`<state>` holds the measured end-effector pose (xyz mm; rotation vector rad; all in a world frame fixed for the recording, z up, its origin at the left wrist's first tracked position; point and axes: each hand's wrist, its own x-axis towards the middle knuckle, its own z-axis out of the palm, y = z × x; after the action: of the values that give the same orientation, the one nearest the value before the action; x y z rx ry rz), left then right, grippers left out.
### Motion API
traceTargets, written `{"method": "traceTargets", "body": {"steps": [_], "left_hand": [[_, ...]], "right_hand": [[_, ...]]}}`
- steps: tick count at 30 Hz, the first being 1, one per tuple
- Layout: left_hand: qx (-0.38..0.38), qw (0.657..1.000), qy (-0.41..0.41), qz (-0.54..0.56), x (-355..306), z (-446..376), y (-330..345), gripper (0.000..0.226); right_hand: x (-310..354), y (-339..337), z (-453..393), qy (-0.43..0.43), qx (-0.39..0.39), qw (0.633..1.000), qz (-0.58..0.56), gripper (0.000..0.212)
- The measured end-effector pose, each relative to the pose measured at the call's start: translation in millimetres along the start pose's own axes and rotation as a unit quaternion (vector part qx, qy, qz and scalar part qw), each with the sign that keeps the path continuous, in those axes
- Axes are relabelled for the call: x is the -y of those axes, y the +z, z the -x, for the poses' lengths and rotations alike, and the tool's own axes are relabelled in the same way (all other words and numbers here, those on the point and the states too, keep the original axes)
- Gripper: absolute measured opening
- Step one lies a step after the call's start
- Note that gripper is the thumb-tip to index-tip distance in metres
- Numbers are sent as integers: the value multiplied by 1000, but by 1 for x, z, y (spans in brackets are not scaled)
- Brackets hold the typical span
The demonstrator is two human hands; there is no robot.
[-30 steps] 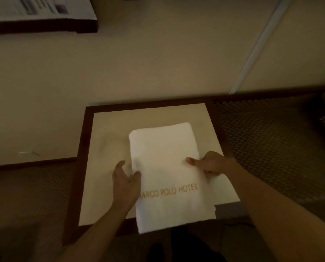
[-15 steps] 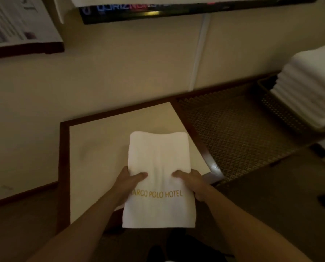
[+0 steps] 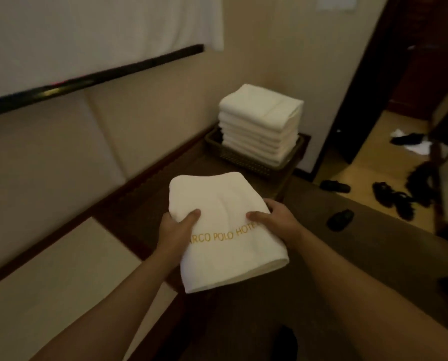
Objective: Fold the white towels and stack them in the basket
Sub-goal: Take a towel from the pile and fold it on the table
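Folded white terry towel with gold hotel lettering (image 3: 225, 225) is held clear of the dark wooden surface (image 3: 150, 204), gripped at its sides by left hand (image 3: 174, 227) and right hand (image 3: 280, 222), thumbs on top, fingers curled beneath. Dark woven basket (image 3: 248, 158) ahead already carries a tall stack of folded white towels (image 3: 260, 121). Risk: an off-centre placement could tip the high stack; the unsupported near end may sag and open the fold.
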<state>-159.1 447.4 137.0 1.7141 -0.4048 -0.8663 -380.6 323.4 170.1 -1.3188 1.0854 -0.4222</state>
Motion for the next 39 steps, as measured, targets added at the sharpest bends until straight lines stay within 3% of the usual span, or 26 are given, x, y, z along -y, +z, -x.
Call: {"method": "traceTargets", "body": {"steps": [5,11,13,25,31,34,37,39], "left_hand": [[56,995,66,51,-98,-62,147,57],[54,986,77,140,-189,-124,270,69],[36,982,79,170,-209,-146,299,59],[-95,964,90,230,-298,-313,379,64],[-170,943,67,279,-324,-383,400,61],[-149,944,17,295,-324,-400,409,68],[-65,959,-87,262,-286,-396,429,57],[-68,971,-128,192,-247,-389,445,72]], "right_hand": [[77,-139,-58,-86,-78,993,5,40],[172,-261,-139,-136,-67,988,21,35],[200,-290,-173,-154,-56,986,33,40],[299,-345,-418,-190,8,981,26,59],[349,-350,-519,-204,78,975,29,64],[353,-353,-553,-158,113,980,46,54],[314,-366,-576,16,230,967,109,32],[277,-375,-585,64,269,947,165,31]]}}
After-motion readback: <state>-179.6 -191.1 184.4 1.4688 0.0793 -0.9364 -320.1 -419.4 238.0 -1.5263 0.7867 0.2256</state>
